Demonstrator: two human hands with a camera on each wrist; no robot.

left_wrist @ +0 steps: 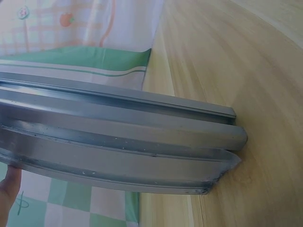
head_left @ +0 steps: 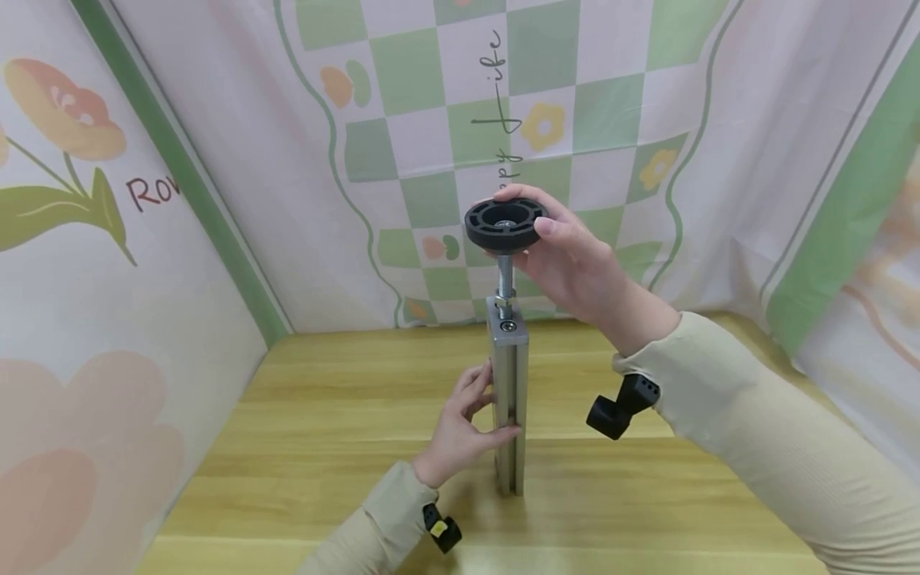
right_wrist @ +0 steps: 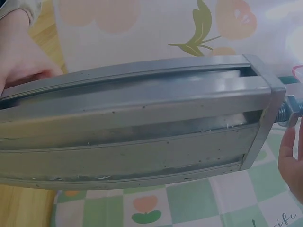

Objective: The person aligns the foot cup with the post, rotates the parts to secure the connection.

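Observation:
A silver aluminium extrusion (head_left: 512,383) with long slots stands upright on the wooden table. Its top carries a metal end plate (right_wrist: 267,120) with a screw head in it. From that plate rises a threaded rod (head_left: 505,275) with a hex nut (right_wrist: 292,105), topped by a round black levelling foot (head_left: 503,238), ribbed side up. My right hand (head_left: 575,267) grips the foot's rim, thumb on the near side and fingers around the far side. Lower down, my left hand (head_left: 456,439) holds the extrusion between thumb and fingers. The extrusion's lower end (left_wrist: 220,170) shows in the left wrist view.
The yellowish wooden table (head_left: 323,423) spreads around the extrusion's base. A checkered curtain (head_left: 410,144) hangs behind it, and a flower-printed cloth wall (head_left: 180,263) borders the left side. Small black cameras (head_left: 611,417) are strapped to both wrists.

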